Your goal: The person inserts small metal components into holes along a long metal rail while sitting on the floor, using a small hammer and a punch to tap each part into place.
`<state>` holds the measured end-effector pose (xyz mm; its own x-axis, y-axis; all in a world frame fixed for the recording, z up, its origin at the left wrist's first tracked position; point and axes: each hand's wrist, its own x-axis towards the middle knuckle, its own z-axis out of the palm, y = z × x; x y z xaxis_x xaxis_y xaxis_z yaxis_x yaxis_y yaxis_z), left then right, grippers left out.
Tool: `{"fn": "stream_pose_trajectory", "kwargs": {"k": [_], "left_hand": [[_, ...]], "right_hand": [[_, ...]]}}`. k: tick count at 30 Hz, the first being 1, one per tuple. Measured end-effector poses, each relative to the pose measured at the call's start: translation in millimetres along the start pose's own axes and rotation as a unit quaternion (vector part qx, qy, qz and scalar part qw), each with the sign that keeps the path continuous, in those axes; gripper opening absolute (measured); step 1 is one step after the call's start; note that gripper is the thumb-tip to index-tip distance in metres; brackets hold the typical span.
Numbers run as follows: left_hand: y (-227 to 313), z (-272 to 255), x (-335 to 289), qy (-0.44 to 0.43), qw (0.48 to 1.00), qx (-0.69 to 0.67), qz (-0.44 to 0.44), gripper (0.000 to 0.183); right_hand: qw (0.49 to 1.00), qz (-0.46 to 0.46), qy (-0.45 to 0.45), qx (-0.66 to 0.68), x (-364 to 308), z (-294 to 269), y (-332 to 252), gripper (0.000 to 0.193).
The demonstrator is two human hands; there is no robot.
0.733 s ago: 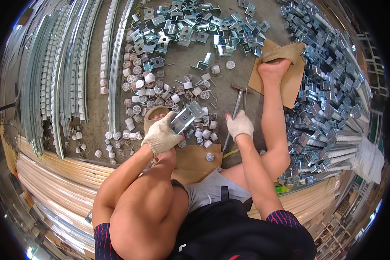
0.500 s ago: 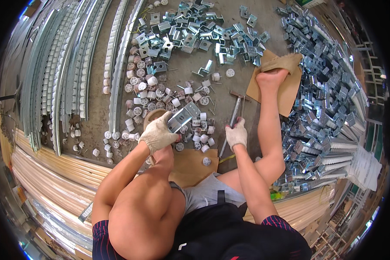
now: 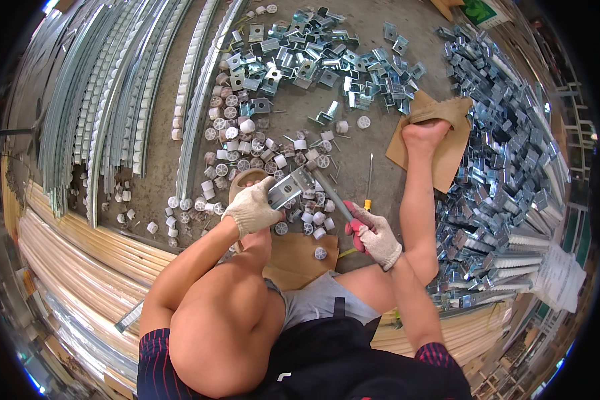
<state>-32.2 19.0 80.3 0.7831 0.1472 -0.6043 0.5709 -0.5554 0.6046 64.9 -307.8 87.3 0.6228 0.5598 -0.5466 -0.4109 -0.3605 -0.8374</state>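
Note:
My left hand [image 3: 252, 208], in a white knit glove, grips a shiny metal bracket [image 3: 288, 189] with holes in its flat face. My right hand [image 3: 377, 239], gloved with reddish fingertips, is wrapped round a hammer [image 3: 335, 196]. The hammer's head is at the bracket's far end; whether they touch I cannot tell. Beyond the right hand, a screwdriver [image 3: 369, 180] with an orange handle lies on the floor. White plastic rollers [image 3: 245, 148], some with pins, are scattered below and beyond the bracket.
A heap of loose metal brackets [image 3: 307, 70] lies at the far middle. Long metal rails [image 3: 117, 93] with white rollers lie at the left. Stacked bracket pieces [image 3: 493, 167] crowd the right side. Cardboard [image 3: 397, 148] sits under my right foot, and wrapped tan lengths [image 3: 93, 253] run along the near left.
My right hand has lifted the hammer off the floor and brought its head to the bracket. The screwdriver now lies apart from the hand. The left hand still grips the bracket.

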Motion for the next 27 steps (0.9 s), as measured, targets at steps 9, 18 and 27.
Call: {"fn": "stream_pose_trajectory", "kwargs": {"k": [9,18,27], "left_hand": [[3.2,-10.5,-4.2,0.003,1.0,0.014,-0.004,0.069],[0.2,-6.0,-0.7,0.039,0.999,0.012,0.004,0.081],[-6.4,-17.4,-2.3,-0.025,0.999,-0.027,-0.029,0.079]], "right_hand": [[0.998,0.057,-0.031,-0.014,-8.9,21.9,1.1,0.049],[0.997,0.064,0.008,0.048,-10.0,31.6,-1.1,0.049],[0.983,0.063,0.17,0.003,23.1,25.8,4.7,0.057]]}}
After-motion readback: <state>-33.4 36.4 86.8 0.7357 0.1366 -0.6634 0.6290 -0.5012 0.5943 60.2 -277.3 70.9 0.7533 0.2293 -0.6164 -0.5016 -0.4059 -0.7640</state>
